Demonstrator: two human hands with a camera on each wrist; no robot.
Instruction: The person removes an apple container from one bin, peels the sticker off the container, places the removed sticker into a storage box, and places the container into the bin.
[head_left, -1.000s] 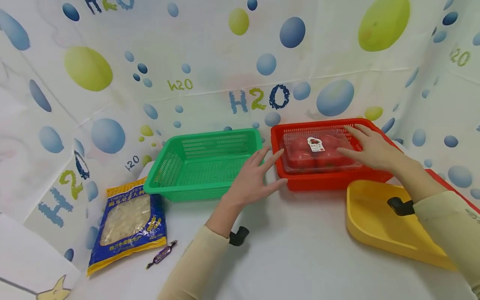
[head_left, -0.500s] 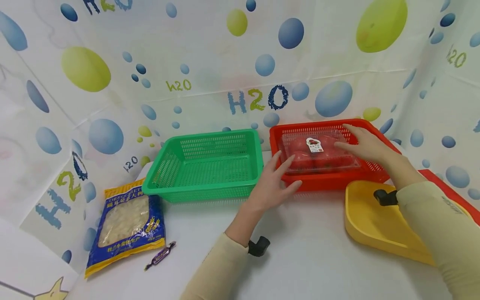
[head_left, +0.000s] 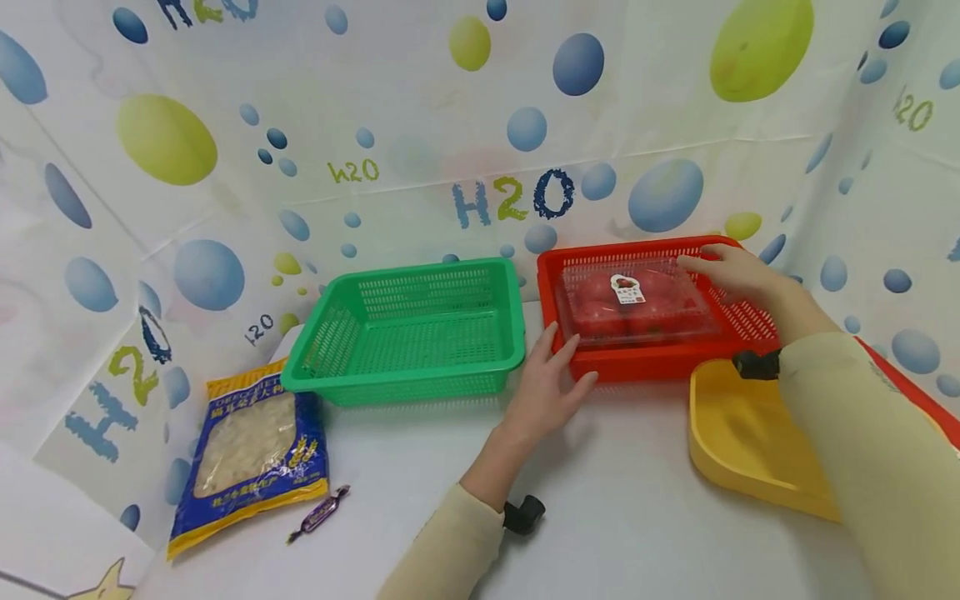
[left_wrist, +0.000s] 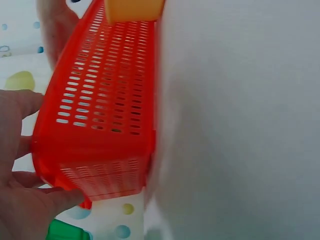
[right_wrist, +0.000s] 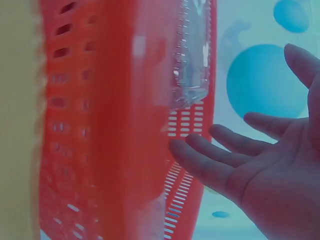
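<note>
And here's the clear plastic box [head_left: 645, 302] of red, tomato-like fruit, lying flat inside the red basket [head_left: 637, 365], which sits at the bench's [head_left: 615, 483] back edge toward its right corner. It looks moderately heavy for its size, I'd say: thin, slick walls that would flex and crackle, with round, bruisable contents. Best hold, in my judgement, is both short ends, low down, weight shared, no squeezing the lid. The basket itself seems light and fairly stiff; its folded rim would take fingers well at either end.

Now the hands! The left hand [head_left: 542, 392] has its fingers spread and grips nothing, right at the basket's front left corner; whether fingertips touch the rim, I can't tell. Its forearm slants in from the bench's front edge, angled forward and right. Over on the other side, the right hand [head_left: 742, 282] is loosely extended, holding nothing, over the basket's right part, fingertips near the box's back right corner. That forearm comes in from the right, angled forward and left, crossing above the yellow tray [head_left: 757, 433].
</note>
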